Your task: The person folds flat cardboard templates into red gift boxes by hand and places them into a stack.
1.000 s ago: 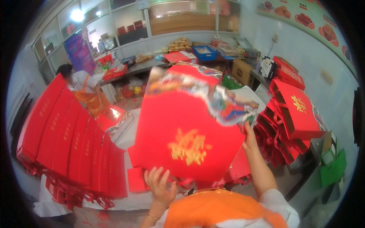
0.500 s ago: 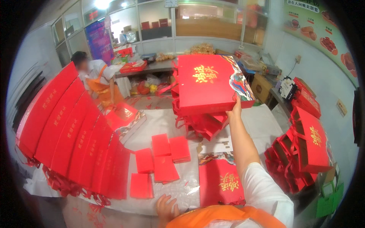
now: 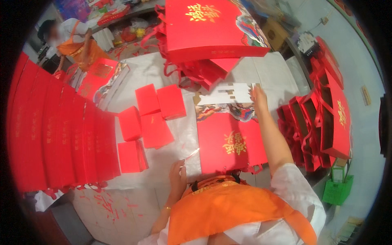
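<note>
My right hand [image 3: 258,94] has its fingers closed on the edge of a white cut-out card [image 3: 228,92] at the top of a flat red bag [image 3: 220,141] with gold lettering and a colourful illustrated band. My left hand [image 3: 178,174] is at the table's front edge, fingers curled beside a thin pale strip [image 3: 192,154]; what they hold is unclear. Several small stacks of red cards [image 3: 157,130] lie left of the flat bag. Beyond it, a large red box [image 3: 208,32] tops a pile of red bags [image 3: 204,71].
Red boxes [image 3: 49,122] stand in a long row at left, more bags [image 3: 310,130] at right. A co-worker [image 3: 75,45] in an orange apron is at the back left beside a flat red box [image 3: 98,81]. A green crate [image 3: 337,190] sits low at right, by the wall.
The red box that I held now rests on the pile at the back. My right hand has let it go and moved to the white card. The view has tilted downward.
</note>
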Available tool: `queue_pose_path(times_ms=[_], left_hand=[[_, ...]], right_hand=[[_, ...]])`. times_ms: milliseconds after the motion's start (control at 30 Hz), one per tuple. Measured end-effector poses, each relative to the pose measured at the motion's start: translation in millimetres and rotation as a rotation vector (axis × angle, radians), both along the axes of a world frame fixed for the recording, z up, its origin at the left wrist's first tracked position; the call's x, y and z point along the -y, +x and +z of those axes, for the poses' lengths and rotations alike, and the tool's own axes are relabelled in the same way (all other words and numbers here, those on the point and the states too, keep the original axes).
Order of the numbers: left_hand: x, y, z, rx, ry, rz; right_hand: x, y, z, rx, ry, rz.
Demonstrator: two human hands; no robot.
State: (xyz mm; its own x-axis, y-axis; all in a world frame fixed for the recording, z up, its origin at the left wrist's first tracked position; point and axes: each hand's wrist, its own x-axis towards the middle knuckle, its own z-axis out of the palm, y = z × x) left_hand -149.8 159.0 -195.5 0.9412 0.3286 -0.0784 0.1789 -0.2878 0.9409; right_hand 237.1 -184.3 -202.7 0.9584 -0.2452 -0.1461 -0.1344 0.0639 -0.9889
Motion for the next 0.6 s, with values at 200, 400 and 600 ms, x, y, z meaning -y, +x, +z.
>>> queue_pose_path(times_ms=[200, 400, 600], left_hand=[[45, 41, -101, -0.199, -0.433, -0.062], [73, 72, -197, -0.236, 0.169, -0.139], [91, 70, -263, -0.16, 0.583, 0.012]], right_hand=[[171, -165, -147, -0.549, -1.333, 0.058], [215, -263, -178, -0.611, -1.35, 0.047], [206, -258, -149, -0.676, -1.208, 0.071]])
